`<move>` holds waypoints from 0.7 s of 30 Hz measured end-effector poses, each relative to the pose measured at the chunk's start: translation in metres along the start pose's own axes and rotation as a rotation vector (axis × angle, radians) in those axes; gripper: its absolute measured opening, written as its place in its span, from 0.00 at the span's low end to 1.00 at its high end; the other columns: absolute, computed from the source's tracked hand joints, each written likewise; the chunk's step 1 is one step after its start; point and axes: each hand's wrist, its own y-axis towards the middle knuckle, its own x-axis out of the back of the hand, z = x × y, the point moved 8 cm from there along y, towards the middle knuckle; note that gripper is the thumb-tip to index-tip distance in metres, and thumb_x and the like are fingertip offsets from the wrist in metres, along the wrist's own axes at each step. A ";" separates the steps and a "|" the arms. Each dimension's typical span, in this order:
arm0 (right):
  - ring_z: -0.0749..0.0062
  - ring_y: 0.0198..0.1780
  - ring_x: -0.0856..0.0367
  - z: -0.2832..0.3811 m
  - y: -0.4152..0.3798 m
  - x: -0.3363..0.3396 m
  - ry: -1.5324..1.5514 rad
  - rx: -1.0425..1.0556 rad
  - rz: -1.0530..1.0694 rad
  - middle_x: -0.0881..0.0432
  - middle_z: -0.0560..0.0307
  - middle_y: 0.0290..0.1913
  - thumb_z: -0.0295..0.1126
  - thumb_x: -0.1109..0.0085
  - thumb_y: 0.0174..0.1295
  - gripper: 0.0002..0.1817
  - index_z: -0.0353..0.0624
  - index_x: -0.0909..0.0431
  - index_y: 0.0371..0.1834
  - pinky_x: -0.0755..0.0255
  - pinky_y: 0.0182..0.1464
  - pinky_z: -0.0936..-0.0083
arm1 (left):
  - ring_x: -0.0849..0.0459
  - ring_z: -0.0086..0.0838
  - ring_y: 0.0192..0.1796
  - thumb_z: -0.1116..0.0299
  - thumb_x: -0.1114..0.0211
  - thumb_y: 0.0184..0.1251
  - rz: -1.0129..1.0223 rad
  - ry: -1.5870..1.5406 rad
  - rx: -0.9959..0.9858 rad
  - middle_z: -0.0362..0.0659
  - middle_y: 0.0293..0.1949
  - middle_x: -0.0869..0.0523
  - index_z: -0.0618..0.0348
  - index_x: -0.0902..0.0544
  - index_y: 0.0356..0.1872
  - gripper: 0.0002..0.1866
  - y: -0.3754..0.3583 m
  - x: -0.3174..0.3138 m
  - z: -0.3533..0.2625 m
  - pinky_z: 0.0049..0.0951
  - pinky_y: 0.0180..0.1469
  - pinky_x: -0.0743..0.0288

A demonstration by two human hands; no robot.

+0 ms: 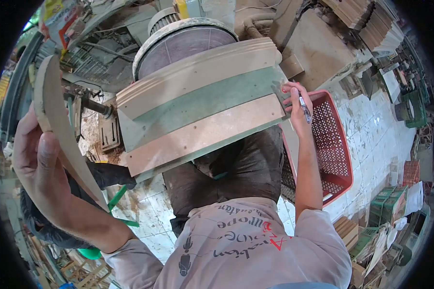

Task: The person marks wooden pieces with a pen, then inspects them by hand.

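Observation:
My left hand [36, 144] grips a curved wooden piece [62, 130], raised at the left and tilted, with the thumb on its near face. My right hand [298, 103] is closed around a pen [304, 107] at the right end of a large jig [197, 106]. The jig lies across in front of my lap. It has a green board [212, 96] between a curved, layered wooden strip [197, 72] on the far side and a flat light strip [207, 132] with screws on the near side.
Beyond the jig stands a round sanding disc [188, 45] with a motor. A red perforated basket [330, 144] is on the tiled floor at the right. Green crates [388, 204] and stacked wood [347, 231] stand farther right. A machine shaft [94, 104] is at the left.

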 end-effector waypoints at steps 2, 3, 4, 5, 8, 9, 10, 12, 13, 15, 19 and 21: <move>0.80 0.35 0.23 -0.004 0.002 0.005 -0.016 0.003 0.011 0.17 0.58 0.47 0.46 0.55 0.73 0.20 0.44 0.25 0.56 0.27 0.34 0.82 | 0.19 0.27 0.54 0.66 0.36 0.66 -0.011 -0.024 -0.024 0.49 0.52 0.17 0.71 0.24 0.57 0.23 0.000 0.000 -0.004 0.27 0.59 0.30; 0.80 0.35 0.23 -0.007 0.003 0.002 -0.029 0.004 0.027 0.18 0.58 0.47 0.46 0.55 0.73 0.20 0.44 0.25 0.57 0.27 0.34 0.82 | 0.19 0.27 0.53 0.67 0.35 0.64 -0.041 -0.046 -0.021 0.49 0.52 0.17 0.71 0.23 0.56 0.22 0.003 -0.008 -0.013 0.27 0.57 0.29; 0.80 0.36 0.23 -0.009 0.002 0.001 -0.028 0.001 0.014 0.18 0.58 0.48 0.46 0.56 0.74 0.20 0.44 0.25 0.57 0.27 0.35 0.82 | 0.20 0.23 0.48 0.64 0.35 0.65 -0.082 0.022 0.006 0.46 0.47 0.17 0.70 0.23 0.55 0.23 0.006 -0.015 -0.020 0.23 0.51 0.30; 0.80 0.36 0.23 -0.010 0.002 0.000 -0.021 -0.001 0.009 0.18 0.58 0.49 0.46 0.56 0.74 0.21 0.44 0.26 0.58 0.26 0.36 0.82 | 0.21 0.20 0.42 0.60 0.35 0.65 -0.128 0.099 0.036 0.43 0.42 0.16 0.69 0.22 0.54 0.23 0.010 -0.022 -0.026 0.19 0.46 0.31; 0.78 0.39 0.23 -0.009 0.001 0.000 -0.075 0.014 0.006 0.18 0.57 0.50 0.47 0.57 0.74 0.22 0.43 0.26 0.58 0.27 0.39 0.81 | 0.21 0.19 0.38 0.63 0.31 0.60 -0.152 -0.073 0.003 0.40 0.40 0.16 0.67 0.19 0.50 0.21 0.014 -0.027 -0.027 0.21 0.38 0.30; 0.77 0.39 0.23 -0.007 0.000 0.002 -0.094 0.024 -0.011 0.18 0.57 0.51 0.47 0.57 0.74 0.23 0.43 0.26 0.59 0.27 0.40 0.80 | 0.21 0.19 0.37 0.63 0.30 0.59 -0.180 -0.140 -0.070 0.38 0.39 0.15 0.63 0.16 0.46 0.17 0.016 -0.024 -0.021 0.23 0.36 0.30; 0.77 0.39 0.23 -0.009 0.001 0.003 -0.099 0.022 -0.013 0.18 0.56 0.52 0.48 0.57 0.74 0.23 0.43 0.27 0.59 0.28 0.40 0.80 | 0.21 0.19 0.37 0.63 0.30 0.59 -0.198 -0.110 -0.059 0.38 0.39 0.15 0.63 0.16 0.46 0.17 0.017 -0.024 -0.020 0.23 0.36 0.30; 0.76 0.39 0.24 -0.010 0.001 0.004 -0.111 0.034 -0.045 0.18 0.57 0.52 0.47 0.58 0.74 0.23 0.42 0.27 0.60 0.28 0.40 0.79 | 0.13 0.34 0.48 0.75 0.25 0.53 0.022 -0.462 -0.165 0.48 0.49 0.14 0.58 0.15 0.48 0.18 0.022 -0.047 -0.032 0.31 0.48 0.17; 0.76 0.39 0.24 -0.010 0.002 0.004 -0.133 0.037 -0.032 0.18 0.57 0.52 0.48 0.59 0.74 0.23 0.42 0.28 0.60 0.29 0.40 0.80 | 0.13 0.34 0.48 0.75 0.25 0.53 0.010 -0.446 -0.163 0.48 0.49 0.14 0.58 0.15 0.48 0.18 0.024 -0.051 -0.034 0.31 0.48 0.17; 0.78 0.38 0.24 -0.010 0.003 0.004 -0.166 0.050 -0.024 0.18 0.57 0.53 0.50 0.60 0.74 0.26 0.41 0.29 0.62 0.30 0.41 0.82 | 0.14 0.28 0.45 0.74 0.25 0.54 -0.041 -0.513 -0.208 0.47 0.47 0.13 0.60 0.14 0.46 0.16 0.027 -0.055 -0.039 0.28 0.47 0.18; 0.78 0.38 0.24 -0.014 0.005 0.004 -0.153 0.056 -0.011 0.18 0.57 0.52 0.50 0.59 0.73 0.26 0.41 0.29 0.62 0.30 0.41 0.82 | 0.16 0.23 0.46 0.74 0.25 0.55 -0.090 -0.110 -0.062 0.46 0.48 0.13 0.61 0.15 0.47 0.17 0.025 -0.053 -0.060 0.22 0.48 0.21; 0.78 0.37 0.24 -0.014 0.005 0.006 -0.147 0.045 -0.024 0.17 0.57 0.51 0.49 0.59 0.73 0.26 0.40 0.29 0.62 0.30 0.40 0.81 | 0.16 0.23 0.47 0.72 0.26 0.56 -0.002 -0.231 -0.114 0.45 0.49 0.14 0.57 0.15 0.48 0.17 0.034 -0.057 -0.029 0.22 0.51 0.22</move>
